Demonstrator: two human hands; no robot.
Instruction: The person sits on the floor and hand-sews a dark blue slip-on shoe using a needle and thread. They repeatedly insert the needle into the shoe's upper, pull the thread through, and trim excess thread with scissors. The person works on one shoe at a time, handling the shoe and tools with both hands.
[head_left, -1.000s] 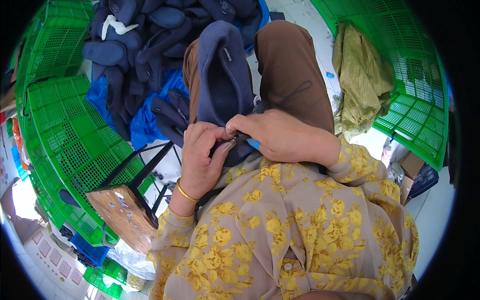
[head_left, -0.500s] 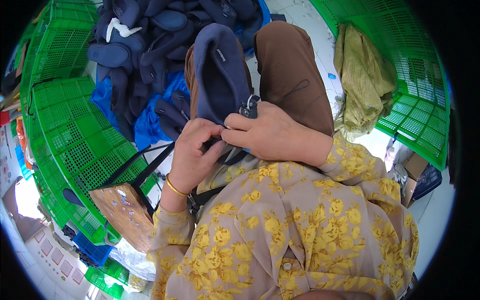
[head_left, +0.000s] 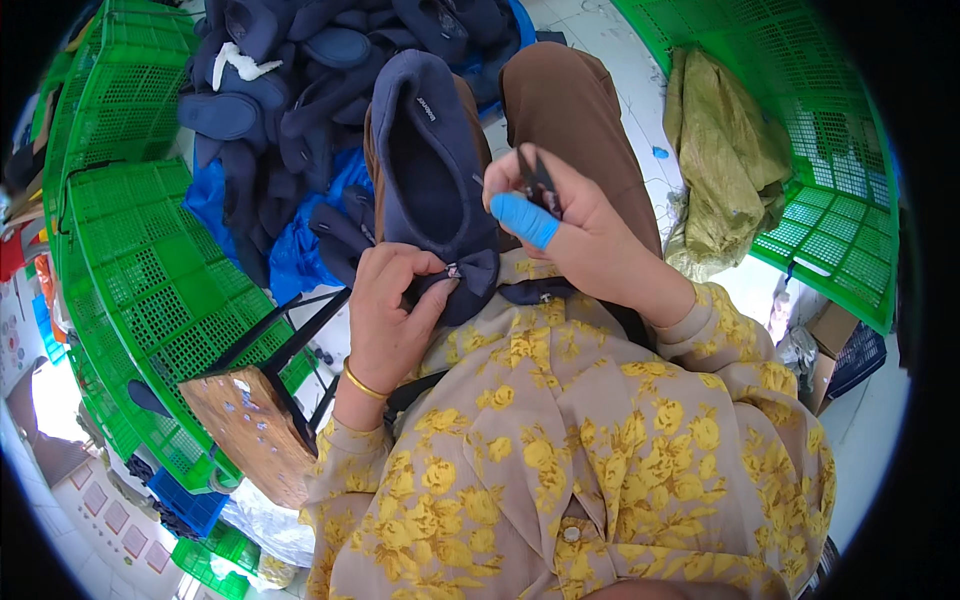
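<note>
A navy fabric slipper (head_left: 455, 130) lies along my left thigh, its toe toward me and its opening facing up. On the toe is a dark bow (head_left: 478, 274) with a small shiny ornament (head_left: 453, 270) at its middle. My left hand (head_left: 385, 305) pinches the bow at that ornament, thumb and forefinger closed. To the right of the slipper, clear of it, my right hand (head_left: 600, 235) is raised, closed around small dark thread snips (head_left: 540, 185) whose points stick up. Blue tape (head_left: 525, 220) wraps the right thumb. A dark strip (head_left: 535, 292) lies across my lap.
Many similar navy slippers (head_left: 335, 48) are heaped on blue plastic (head_left: 312, 262) ahead to the left, a white scrap (head_left: 240, 65) on top. Green plastic crates (head_left: 150, 270) stand at left and right. A wooden stool (head_left: 245, 430) is at my left, an olive sack (head_left: 715, 160) at right.
My right hand has lifted off the slipper's toe and moved right with the snips, uncovering the bow. The slipper has shifted slightly left; my left hand keeps its pinch.
</note>
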